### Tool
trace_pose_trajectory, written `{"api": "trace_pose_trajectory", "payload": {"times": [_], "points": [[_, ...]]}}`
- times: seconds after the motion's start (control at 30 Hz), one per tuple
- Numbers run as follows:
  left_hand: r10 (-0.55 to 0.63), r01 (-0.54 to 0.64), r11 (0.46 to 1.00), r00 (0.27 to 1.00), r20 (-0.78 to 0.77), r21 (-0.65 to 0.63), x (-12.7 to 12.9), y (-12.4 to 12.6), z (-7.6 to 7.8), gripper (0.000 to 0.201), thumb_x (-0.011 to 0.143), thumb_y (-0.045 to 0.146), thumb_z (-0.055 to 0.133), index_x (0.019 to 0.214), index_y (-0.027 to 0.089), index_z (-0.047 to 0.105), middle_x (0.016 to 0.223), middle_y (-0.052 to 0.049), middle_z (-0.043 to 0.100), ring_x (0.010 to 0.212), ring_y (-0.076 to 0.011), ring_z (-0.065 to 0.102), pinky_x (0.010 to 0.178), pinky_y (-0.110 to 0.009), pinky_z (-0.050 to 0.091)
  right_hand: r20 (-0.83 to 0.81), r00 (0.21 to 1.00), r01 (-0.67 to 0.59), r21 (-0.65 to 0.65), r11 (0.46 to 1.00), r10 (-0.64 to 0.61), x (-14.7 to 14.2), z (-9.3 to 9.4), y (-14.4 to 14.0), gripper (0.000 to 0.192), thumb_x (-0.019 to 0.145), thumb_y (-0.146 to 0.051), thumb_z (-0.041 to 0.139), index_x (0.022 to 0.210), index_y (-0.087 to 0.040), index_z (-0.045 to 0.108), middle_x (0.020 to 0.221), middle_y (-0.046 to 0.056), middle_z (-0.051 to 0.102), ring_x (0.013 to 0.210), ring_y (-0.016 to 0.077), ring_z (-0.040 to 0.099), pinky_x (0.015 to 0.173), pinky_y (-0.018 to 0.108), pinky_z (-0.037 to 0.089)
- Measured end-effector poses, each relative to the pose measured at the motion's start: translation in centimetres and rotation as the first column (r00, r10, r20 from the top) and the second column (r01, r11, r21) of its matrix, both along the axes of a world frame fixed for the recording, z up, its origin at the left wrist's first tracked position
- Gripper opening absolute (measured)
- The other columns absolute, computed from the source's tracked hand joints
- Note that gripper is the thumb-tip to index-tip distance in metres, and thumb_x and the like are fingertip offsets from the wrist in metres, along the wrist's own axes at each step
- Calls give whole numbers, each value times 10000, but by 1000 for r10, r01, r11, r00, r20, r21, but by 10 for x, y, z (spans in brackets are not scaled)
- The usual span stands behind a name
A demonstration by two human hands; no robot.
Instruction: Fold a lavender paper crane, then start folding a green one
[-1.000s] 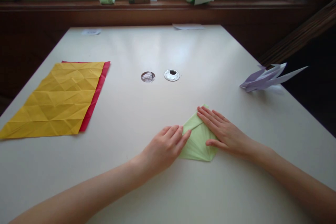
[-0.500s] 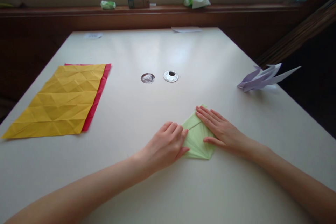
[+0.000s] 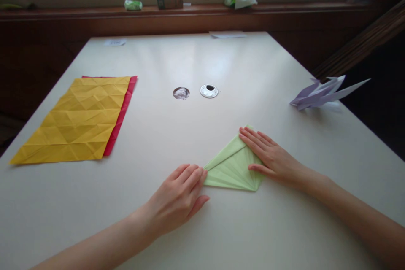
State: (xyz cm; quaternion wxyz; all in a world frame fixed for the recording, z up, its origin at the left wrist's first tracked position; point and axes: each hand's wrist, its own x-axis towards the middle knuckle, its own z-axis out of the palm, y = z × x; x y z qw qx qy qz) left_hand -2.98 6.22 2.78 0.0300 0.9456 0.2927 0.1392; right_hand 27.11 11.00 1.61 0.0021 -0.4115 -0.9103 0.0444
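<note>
Head view: folded green paper triangle (image 3: pixel 232 168) flat on the white surface (image 3: pixel 190 135), long axis left-right; left hand (image 3: pixel 177 198) fingers together touching its left tip, right hand (image 3: pixel 268 158) fingers slightly spread, pressing its upper right edge.

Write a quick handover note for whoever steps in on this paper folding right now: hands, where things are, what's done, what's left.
Left hand: flat on the white table, fingertips at the left tip of the light green folded paper triangle.
Right hand: palm down, pinning the triangle's right side.
Done: the green sheet is folded and creased into a flat triangle.
Left: further folds; it is not yet a finished figure like the lilac folded paper bird at the right edge.
Also there: creased yellow paper sheet over a red sheet, far left, untouched.
</note>
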Motion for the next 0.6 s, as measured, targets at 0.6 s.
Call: {"api": "trace_pose_trajectory", "payload": {"times": [0.6], "points": [[109,-113,993,988,105,33,-22,-12,1,246,825,184,500,1036,90,583,907,-91,584,898,-221,530,737,-333,467,-5,1000,-11,22,1000,11,1,-2,0,723,871,-540,309,1428,-163,43,1475,113,167,1351,244,164,1076,464,228]]}}
